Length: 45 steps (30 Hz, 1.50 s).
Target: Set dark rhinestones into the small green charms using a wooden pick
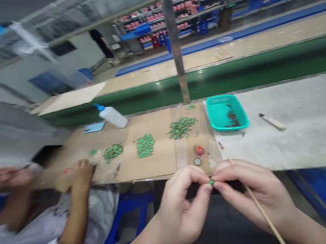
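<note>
Shelves [182,11] stacked with pink items line the far side of the room, beyond a long green strip [245,64] that runs behind the work surface [266,147]. Just off the near edge of that surface, both hands meet over a small green piece [211,182]. Thumb and forefinger of the left hand [183,205] pinch it from one side, and those of the right hand [255,190] pinch it from the other. A thin stick [261,208] slants across the right hand; how it is held there I cannot tell. Beyond the hands sit a small red pot [199,150] and, just beside it, a small round lid-like thing [197,161]. Three piles of green pieces [145,146] lie on brown cardboard [163,163] to the left. A teal basket [210,114] holding dark pieces [232,119] stands farther back, with a pale-handled tool [273,121] to its right. At far left, near a white bottle [114,117], a co-worker's hand [82,173] rests on the surface, blurred.
</note>
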Tool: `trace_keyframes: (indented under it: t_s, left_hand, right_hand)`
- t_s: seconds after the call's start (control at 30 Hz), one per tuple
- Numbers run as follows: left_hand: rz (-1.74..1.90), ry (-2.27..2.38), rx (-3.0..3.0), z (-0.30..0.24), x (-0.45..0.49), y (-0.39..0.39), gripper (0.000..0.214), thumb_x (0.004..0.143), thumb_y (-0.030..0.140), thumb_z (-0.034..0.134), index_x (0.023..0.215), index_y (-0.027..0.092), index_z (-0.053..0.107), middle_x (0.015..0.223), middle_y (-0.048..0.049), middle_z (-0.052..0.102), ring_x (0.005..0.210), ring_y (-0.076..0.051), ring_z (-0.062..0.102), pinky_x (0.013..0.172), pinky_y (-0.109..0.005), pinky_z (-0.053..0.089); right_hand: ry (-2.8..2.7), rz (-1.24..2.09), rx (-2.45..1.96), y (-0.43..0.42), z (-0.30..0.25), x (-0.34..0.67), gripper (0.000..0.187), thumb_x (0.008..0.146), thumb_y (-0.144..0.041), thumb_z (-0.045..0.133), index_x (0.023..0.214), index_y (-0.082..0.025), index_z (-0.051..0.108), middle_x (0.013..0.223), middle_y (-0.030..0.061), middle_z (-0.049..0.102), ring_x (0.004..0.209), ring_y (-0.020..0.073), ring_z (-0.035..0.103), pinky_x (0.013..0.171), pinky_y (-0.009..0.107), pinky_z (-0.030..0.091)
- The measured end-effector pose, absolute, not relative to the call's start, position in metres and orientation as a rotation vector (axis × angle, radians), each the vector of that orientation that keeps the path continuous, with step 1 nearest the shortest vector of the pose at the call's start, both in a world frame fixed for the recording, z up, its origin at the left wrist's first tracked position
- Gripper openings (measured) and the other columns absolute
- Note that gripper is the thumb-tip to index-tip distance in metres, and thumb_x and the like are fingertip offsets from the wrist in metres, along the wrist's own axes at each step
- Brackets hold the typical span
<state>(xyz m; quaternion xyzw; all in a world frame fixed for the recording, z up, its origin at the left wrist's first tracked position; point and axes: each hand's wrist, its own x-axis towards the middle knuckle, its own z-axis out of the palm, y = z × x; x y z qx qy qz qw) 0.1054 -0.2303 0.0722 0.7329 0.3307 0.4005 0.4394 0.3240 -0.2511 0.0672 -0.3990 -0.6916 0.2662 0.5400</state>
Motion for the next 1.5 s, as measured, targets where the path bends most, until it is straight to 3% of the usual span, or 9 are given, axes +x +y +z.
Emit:
trace_keyframes:
  t_s: [0.63, 0.83, 1.1, 1.23, 1.3, 1.4, 1.5]
  left_hand:
    - [1.023, 0.943, 1.785, 0.052, 0.096, -0.218, 0.011, 0.113, 0.027, 0.066, 0.103, 0.025, 0.068, 0.095, -0.0083, 0.078, 0.086, -0.024, 0.076, 0.078, -0.035, 0.06]
    - [1.014, 0.979, 1.871, 0.037, 0.098, -0.198, 0.018, 0.113, 0.037, 0.066, 0.099, 0.025, 0.066, 0.093, -0.0098, 0.079, 0.081, -0.024, 0.076, 0.071, -0.034, 0.059]
    - [0.842, 1.039, 1.899, 0.033, 0.108, -0.149, 0.023, 0.116, 0.034, 0.063, 0.099, 0.025, 0.075, 0.096, -0.0073, 0.084, 0.091, -0.026, 0.082, 0.083, -0.038, 0.067]
    - [0.921, 1.317, 2.021, 0.009, 0.101, -0.083, 0.023, 0.112, 0.039, 0.072, 0.096, 0.024, 0.079, 0.116, -0.0117, 0.086, 0.121, -0.035, 0.078, 0.113, -0.056, 0.062]
    - [0.911, 1.429, 2.092, -0.002, 0.1, -0.049, 0.02, 0.111, 0.041, 0.079, 0.111, 0.021, 0.082, 0.128, -0.0107, 0.084, 0.128, -0.033, 0.076, 0.116, -0.06, 0.061]
    - [0.837, 1.512, 2.168, -0.01, 0.099, -0.013, 0.029, 0.112, 0.041, 0.08, 0.135, 0.023, 0.08, 0.146, -0.0124, 0.079, 0.127, -0.032, 0.078, 0.111, -0.057, 0.066]
    - [0.788, 1.573, 2.183, -0.005, 0.081, -0.002, 0.03, 0.113, 0.04, 0.08, 0.136, 0.021, 0.08, 0.142, -0.0122, 0.081, 0.122, -0.031, 0.08, 0.106, -0.055, 0.069]
  right_hand:
    - [-1.696, 0.539, -0.948, -0.228, 0.045, 0.31, 0.015, 0.103, -0.014, 0.076, 0.102, -0.027, 0.082, 0.084, 0.0028, 0.084, 0.069, 0.021, 0.086, 0.064, 0.021, 0.07]
    - [-1.706, 0.552, -0.985, -0.219, 0.028, 0.31, 0.014, 0.108, -0.015, 0.073, 0.103, -0.027, 0.08, 0.089, 0.0039, 0.084, 0.074, 0.0209, 0.085, 0.068, 0.023, 0.07]
    - [-1.597, 0.552, -1.202, -0.201, 0.04, 0.335, 0.017, 0.108, -0.017, 0.069, 0.096, -0.024, 0.08, 0.083, 0.0028, 0.083, 0.073, 0.0208, 0.08, 0.069, 0.029, 0.067]
    - [-1.491, 0.458, -1.347, -0.195, 0.037, 0.36, 0.02, 0.109, -0.022, 0.069, 0.092, -0.024, 0.079, 0.085, 0.0035, 0.084, 0.075, 0.022, 0.081, 0.07, 0.031, 0.067]
    - [-1.477, 0.463, -1.369, -0.195, 0.031, 0.369, 0.02, 0.11, -0.025, 0.07, 0.092, -0.024, 0.079, 0.084, 0.0036, 0.083, 0.076, 0.0225, 0.079, 0.072, 0.033, 0.066]
    - [-1.471, 0.506, -1.371, -0.198, 0.021, 0.376, 0.026, 0.115, -0.032, 0.068, 0.093, -0.024, 0.079, 0.085, 0.0049, 0.082, 0.079, 0.0237, 0.078, 0.075, 0.035, 0.065]
    - [-1.379, 0.586, -1.336, -0.203, 0.013, 0.385, 0.038, 0.122, -0.044, 0.061, 0.1, -0.024, 0.084, 0.09, 0.0064, 0.084, 0.083, 0.0238, 0.08, 0.077, 0.035, 0.066]
